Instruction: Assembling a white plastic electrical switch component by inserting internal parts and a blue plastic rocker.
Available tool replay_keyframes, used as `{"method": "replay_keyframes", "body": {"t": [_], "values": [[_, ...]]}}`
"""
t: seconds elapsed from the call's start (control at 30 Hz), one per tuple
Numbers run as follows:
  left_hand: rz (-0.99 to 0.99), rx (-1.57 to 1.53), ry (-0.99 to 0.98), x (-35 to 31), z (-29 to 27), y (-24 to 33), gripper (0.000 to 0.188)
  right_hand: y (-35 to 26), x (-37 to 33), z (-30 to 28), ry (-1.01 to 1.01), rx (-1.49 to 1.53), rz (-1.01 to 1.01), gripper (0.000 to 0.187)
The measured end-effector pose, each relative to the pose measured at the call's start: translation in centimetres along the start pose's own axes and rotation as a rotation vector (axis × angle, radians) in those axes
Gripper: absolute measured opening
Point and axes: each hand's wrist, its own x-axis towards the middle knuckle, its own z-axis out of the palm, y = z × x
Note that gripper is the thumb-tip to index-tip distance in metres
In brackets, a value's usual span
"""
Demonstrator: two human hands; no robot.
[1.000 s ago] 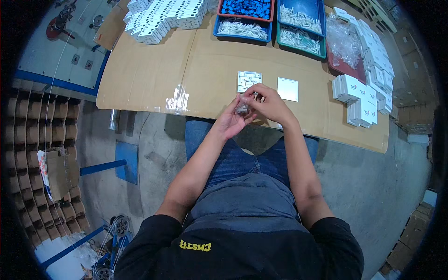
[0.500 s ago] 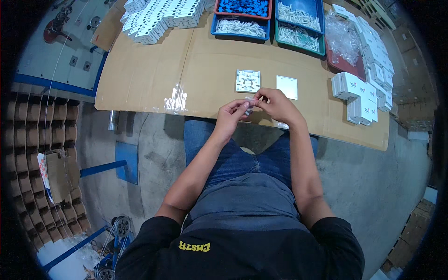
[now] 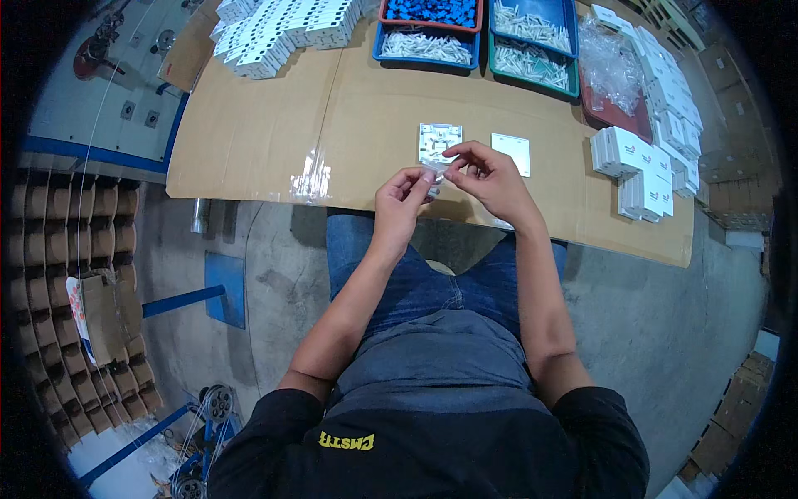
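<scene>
Over the front edge of the cardboard-topped table, a small see-through plastic bag point(image 3: 436, 168) sits pinched between the thumb and fingers of my left hand point(image 3: 401, 200). Close on its right is my right hand point(image 3: 496, 187), with bent fingers drawn together at the bag's edge; what they pinch is too small to make out. Just beyond my fingers lies a square white switch-plate base point(image 3: 439, 140), its inner side with metal parts facing up. A plain white square plate point(image 3: 511, 155) rests flat to the right of it.
Stacked white switch plates point(image 3: 283, 33) stand at the far left. Along the back are a blue tray of white plugs point(image 3: 428, 48), a red tray of blue pieces point(image 3: 432, 12) and a green tray point(image 3: 532, 71). Clear bags point(image 3: 611, 62) and white boxes point(image 3: 636, 170) occupy the right.
My hands have drawn slightly apart. My left hand has shifted a little left, and my right index finger has lifted away from the bag.
</scene>
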Motion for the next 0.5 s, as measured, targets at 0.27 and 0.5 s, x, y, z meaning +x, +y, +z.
{"method": "replay_keyframes", "body": {"t": [0.27,0.5], "values": [[0.197,-0.05,0.093,-1.3,1.6,2.8,0.019,-1.1,-1.3,1.1,0.088,0.122,-0.045,0.022],[0.163,-0.067,0.111,-1.5,2.0,3.1,0.019,-1.7,-1.5,1.7,0.124,0.195,-0.029,0.015]]}}
